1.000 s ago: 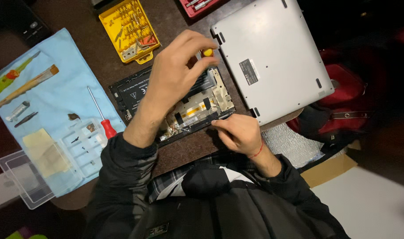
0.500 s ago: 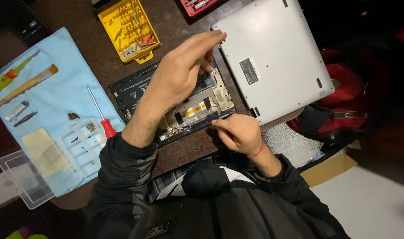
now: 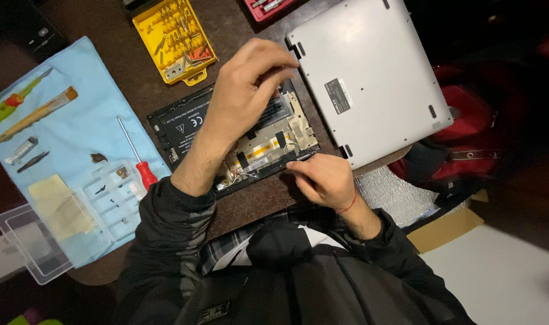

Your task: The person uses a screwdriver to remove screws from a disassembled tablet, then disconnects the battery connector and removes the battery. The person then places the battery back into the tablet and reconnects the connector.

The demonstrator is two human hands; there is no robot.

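Observation:
An opened tablet-like device (image 3: 190, 123) lies on the brown table with its black battery, gold flex cables and metal shields showing. My left hand (image 3: 247, 90) reaches over its far edge. The fingertips pinch a small screwdriver that the fingers almost fully hide. My right hand (image 3: 322, 177), with a red thread on the wrist, rests curled on the device's near right corner and holds it down.
A silver laptop (image 3: 371, 66) lies bottom up at the right, touching the device. A yellow bit case (image 3: 175, 39) sits behind. On the blue mat (image 3: 76, 114) are a red-handled screwdriver (image 3: 139, 159), a brush, tweezers and a clear parts tray (image 3: 40, 241).
My left hand has shifted slightly right and its fingers have closed over the screwdriver's yellow cap, which showed a second ago. My right hand has stayed on the device's corner.

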